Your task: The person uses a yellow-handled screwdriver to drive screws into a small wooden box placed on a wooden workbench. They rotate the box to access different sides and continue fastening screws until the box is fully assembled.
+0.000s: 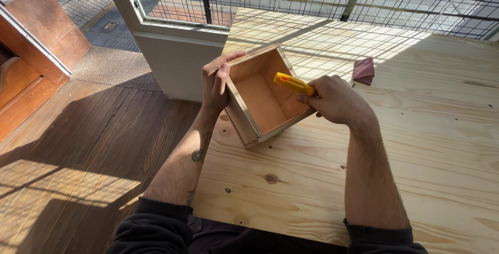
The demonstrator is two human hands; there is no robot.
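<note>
Gripping the wooden box [262, 98], the left hand [215, 80] steadies it; the right hand [335, 99] hides most of a yellow tool [291, 83].

Pale pine worktop [364, 181] carrying an open wooden box [262, 98] near its left edge and a dark red block [363, 70] farther back.

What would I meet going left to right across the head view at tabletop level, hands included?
Left hand gripping the box's wall → open plywood box → yellow-handled tool → right hand holding that tool → dark red sanding block lying apart on the pine table.
</note>
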